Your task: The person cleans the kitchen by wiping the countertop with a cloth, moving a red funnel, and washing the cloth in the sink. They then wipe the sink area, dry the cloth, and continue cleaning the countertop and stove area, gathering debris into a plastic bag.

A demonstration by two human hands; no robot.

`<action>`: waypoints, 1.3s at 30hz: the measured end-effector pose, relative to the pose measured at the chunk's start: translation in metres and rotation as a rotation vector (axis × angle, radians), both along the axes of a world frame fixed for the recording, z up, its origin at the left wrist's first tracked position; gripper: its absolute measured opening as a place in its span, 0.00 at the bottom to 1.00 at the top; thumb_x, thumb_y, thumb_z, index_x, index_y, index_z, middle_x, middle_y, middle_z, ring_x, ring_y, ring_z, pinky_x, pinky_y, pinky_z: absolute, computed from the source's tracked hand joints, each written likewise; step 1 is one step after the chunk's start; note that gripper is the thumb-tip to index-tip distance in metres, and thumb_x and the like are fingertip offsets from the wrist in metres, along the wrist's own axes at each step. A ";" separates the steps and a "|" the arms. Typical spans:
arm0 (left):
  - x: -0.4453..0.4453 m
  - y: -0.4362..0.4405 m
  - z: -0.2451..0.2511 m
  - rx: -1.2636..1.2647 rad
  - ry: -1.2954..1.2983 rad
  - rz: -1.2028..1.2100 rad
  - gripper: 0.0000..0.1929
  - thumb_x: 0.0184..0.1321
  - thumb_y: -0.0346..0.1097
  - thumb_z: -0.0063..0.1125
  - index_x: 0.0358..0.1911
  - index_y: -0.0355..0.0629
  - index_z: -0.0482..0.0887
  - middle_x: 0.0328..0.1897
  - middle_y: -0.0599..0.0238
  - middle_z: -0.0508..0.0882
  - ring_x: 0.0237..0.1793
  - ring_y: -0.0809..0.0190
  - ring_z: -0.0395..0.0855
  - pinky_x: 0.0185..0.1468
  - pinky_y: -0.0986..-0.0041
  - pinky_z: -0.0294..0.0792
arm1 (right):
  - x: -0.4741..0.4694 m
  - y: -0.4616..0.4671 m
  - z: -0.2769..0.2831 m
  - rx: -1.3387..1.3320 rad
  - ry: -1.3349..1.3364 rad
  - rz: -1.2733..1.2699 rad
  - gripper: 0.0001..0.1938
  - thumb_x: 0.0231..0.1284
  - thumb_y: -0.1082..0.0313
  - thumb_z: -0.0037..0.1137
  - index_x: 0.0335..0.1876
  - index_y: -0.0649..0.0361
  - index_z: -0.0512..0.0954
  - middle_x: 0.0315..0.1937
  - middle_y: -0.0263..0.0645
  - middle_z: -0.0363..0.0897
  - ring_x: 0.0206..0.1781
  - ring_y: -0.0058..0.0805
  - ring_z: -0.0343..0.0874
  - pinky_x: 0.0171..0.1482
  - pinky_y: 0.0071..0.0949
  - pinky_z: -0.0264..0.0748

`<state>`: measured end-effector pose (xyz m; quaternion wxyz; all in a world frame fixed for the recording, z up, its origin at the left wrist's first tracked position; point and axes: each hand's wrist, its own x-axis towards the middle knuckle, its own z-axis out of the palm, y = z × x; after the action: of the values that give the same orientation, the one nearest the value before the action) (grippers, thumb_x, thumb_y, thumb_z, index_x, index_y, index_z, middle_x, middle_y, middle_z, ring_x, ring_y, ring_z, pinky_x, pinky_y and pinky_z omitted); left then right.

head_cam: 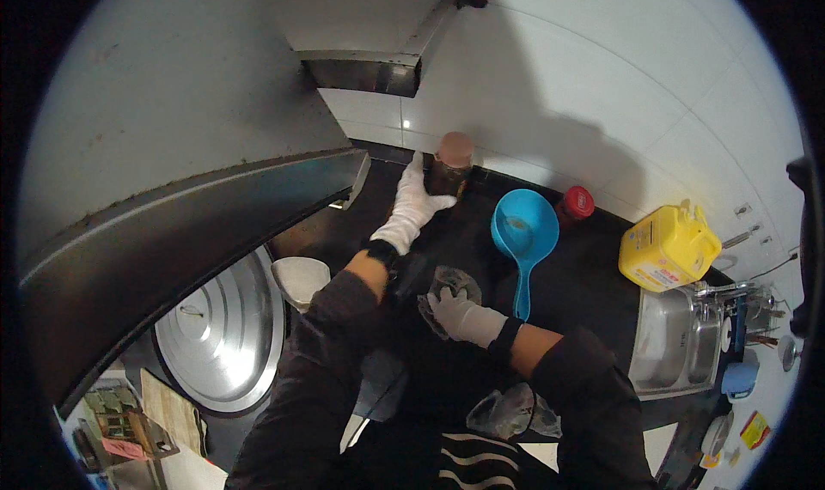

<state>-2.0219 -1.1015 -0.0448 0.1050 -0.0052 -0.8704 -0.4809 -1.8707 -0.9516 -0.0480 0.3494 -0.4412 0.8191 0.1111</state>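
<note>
My left hand (416, 210), in a white glove, reaches to a dark jar (446, 179) with a pinkish-brown lid (455, 150) by the wall. Its fingers lie along the jar's left side and the thumb points across the front, spread apart; whether they touch the jar is unclear. My right hand (467, 319), also gloved, is closed on a crumpled clear plastic bag (463, 280) over the black countertop (580, 297). Right of both hands lies a blue plastic ladle (525, 226), its handle toward me. Another clear plastic bag (506, 413) lies near the counter's front edge.
A red-lidded jar (578, 203) and a yellow jug (670, 245) stand along the wall, beside a steel double sink (664, 355). To the left are a white bowl (301, 279) and a large metal lid (219, 335). A range hood (193, 200) overhangs the left side.
</note>
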 end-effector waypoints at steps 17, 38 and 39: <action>0.023 -0.060 0.004 -0.228 0.063 0.292 0.24 0.44 0.39 0.69 0.44 0.36 0.77 0.38 0.51 0.83 0.43 0.47 0.81 0.48 0.63 0.73 | 0.007 0.002 0.004 -0.008 0.019 -0.105 0.40 0.52 0.63 0.56 0.69 0.71 0.51 0.62 0.62 0.58 0.63 0.56 0.62 0.59 0.57 0.62; 0.053 -0.038 -0.013 0.175 -0.015 0.210 0.34 0.50 0.29 0.63 0.63 0.37 0.64 0.54 0.47 0.78 0.51 0.52 0.78 0.55 0.65 0.70 | 0.009 -0.016 -0.022 -0.098 0.377 -0.162 0.29 0.55 0.63 0.51 0.63 0.68 0.63 0.56 0.57 0.68 0.47 0.49 0.77 0.44 0.44 0.73; 0.080 -0.040 -0.011 0.176 -0.013 0.218 0.31 0.51 0.30 0.62 0.61 0.38 0.66 0.51 0.49 0.79 0.51 0.54 0.79 0.54 0.67 0.71 | 0.006 -0.019 -0.016 -0.150 0.351 -0.154 0.27 0.55 0.63 0.51 0.61 0.66 0.65 0.55 0.56 0.69 0.46 0.48 0.78 0.44 0.43 0.74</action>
<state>-1.9419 -1.1413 -0.0561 0.1509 0.1019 -0.8210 -0.5411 -1.8648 -0.9706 -0.0643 0.1750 -0.3761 0.9047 0.0977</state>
